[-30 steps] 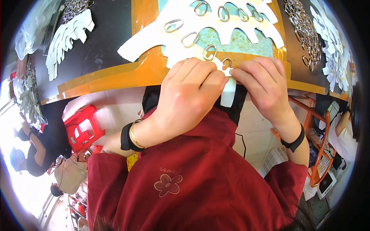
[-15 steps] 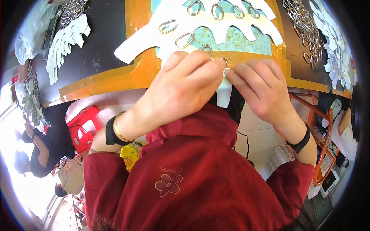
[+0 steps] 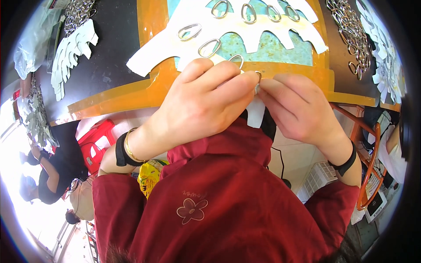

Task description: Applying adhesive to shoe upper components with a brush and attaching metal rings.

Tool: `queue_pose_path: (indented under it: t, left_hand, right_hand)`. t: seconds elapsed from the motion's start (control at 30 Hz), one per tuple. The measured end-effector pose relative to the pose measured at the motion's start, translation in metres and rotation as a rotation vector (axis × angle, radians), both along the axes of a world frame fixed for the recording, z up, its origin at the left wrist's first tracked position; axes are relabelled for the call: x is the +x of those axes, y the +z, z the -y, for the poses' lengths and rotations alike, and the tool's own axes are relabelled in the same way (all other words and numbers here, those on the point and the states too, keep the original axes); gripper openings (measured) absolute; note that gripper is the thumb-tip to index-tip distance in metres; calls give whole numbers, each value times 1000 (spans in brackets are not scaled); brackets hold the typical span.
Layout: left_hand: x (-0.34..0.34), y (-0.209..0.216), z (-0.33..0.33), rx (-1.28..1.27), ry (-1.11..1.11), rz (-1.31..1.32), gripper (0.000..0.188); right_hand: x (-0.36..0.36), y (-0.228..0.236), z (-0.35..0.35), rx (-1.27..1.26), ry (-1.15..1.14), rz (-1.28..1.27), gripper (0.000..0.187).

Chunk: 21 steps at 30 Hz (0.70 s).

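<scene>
At the table's near edge, my left hand [image 3: 206, 101] is closed, its thumb and fingers gripping a white leather-like piece with curved cut-outs [image 3: 149, 58]. Just beside it my right hand [image 3: 302, 107] pinches a narrow strip of this white material. A small part of a metal ring [image 3: 258, 75] shows between the two sets of fingertips; the rest is hidden. One white tab [image 3: 255, 115] hangs down below the hands. Beyond my fingers, several oval metal rings [image 3: 209, 48] sit along the white pieces.
Orange tape [image 3: 105, 100] borders a greenish work surface [image 3: 237, 44] on the dark table [image 3: 118, 48]. Piles of metal rings lie at far left [image 3: 78, 17] and right [image 3: 351, 35]. White cut pieces [image 3: 72, 52] lie at left. A red stool [image 3: 94, 147] and another person [image 3: 52, 171] are at left.
Both hands have shifted slightly nearer to me and stay close together. The ring between them is more covered, and the hanging tab sits a little lower.
</scene>
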<state>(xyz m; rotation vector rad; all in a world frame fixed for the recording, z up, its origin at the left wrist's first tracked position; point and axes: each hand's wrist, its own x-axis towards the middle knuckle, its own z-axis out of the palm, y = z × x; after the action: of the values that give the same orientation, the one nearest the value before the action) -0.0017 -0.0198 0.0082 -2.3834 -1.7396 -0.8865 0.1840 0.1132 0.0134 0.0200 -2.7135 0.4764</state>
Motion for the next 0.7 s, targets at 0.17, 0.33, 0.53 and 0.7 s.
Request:
queue_pose_path:
  t: [0.17,0.33,0.53,0.7]
  left_hand:
    - [0,-3,0,17,7,1,29]
    - [-2,-2,0,15,0,14,28]
    - [-1,-3,0,23,1,6,29]
    - [-2,-4,6,20,26,-27,31]
  right_hand:
    - [3,3,-8,86,130,-5,30]
    - [5,-1,-3,117,110,-42,36]
    - [7,-1,0,121,72,2,38]
    - [7,3,12,60,25,54,36]
